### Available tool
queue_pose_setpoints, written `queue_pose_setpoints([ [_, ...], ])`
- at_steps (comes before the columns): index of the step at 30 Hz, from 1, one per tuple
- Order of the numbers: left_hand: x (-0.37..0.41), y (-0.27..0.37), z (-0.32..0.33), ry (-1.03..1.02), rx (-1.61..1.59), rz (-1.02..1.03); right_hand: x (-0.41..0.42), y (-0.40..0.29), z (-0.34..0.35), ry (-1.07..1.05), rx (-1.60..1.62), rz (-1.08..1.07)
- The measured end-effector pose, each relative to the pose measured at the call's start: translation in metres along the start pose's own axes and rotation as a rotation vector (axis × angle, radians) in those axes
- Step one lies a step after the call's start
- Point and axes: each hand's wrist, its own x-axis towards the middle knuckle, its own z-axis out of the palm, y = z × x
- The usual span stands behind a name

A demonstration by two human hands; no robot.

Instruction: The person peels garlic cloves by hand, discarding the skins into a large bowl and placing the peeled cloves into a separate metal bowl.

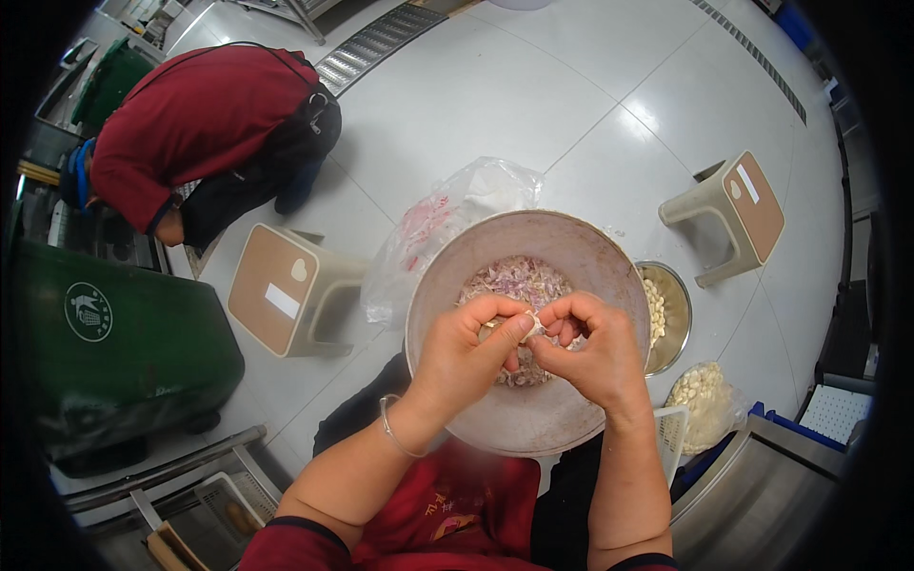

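Note:
Above a large round tub (528, 439), my left hand (475, 350) pinches a garlic clove (530, 327) between thumb and fingers. The fingertips of my right hand (593, 342) grip the same clove from the other side. Papery garlic skins, white and purplish, (525, 278) cover the tub's bottom below my hands. Partly behind the tub's right side, a steel bowl (678, 307) holds peeled garlic cloves (654, 314). A clear plastic bag of pale garlic cloves (700, 400) lies lower right of the bowl.
Plastic stools stand left (260, 285) and right (750, 207) of the tub. A crumpled clear bag (428, 228) lies behind it. A co-worker in a red shirt (214, 114) bends down at upper left, near a green wheeled bin (128, 357). A white plastic basket (671, 435) is beside my right forearm.

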Motion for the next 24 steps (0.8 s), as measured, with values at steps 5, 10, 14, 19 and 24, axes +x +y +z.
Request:
queue_pose_setpoints([
  [5, 0.0003, -0.0008, 0.0004, -0.005, -0.006, 0.004, 0.0004, 0.0035, -0.0004, -0.013, 0.083, 0.069],
  [10, 0.0005, -0.0015, -0.0014, -0.01, -0.067, -0.046, 0.0004, 0.0057, -0.0029, -0.017, 0.116, 0.026],
  [14, 0.0, -0.0017, 0.0, 0.007, -0.01, 0.003, 0.001, 0.0039, 0.0006, -0.009, 0.126, 0.031],
  [19, 0.0007, -0.0018, -0.002, -0.015, -0.035, -0.028, 0.0013, 0.0029, -0.0039, -0.021, 0.112, 0.078],
  [24, 0.0005, -0.0017, -0.0027, -0.005, -0.051, -0.034, 0.0016, 0.0086, -0.0013, -0.039, 0.225, 0.019],
])
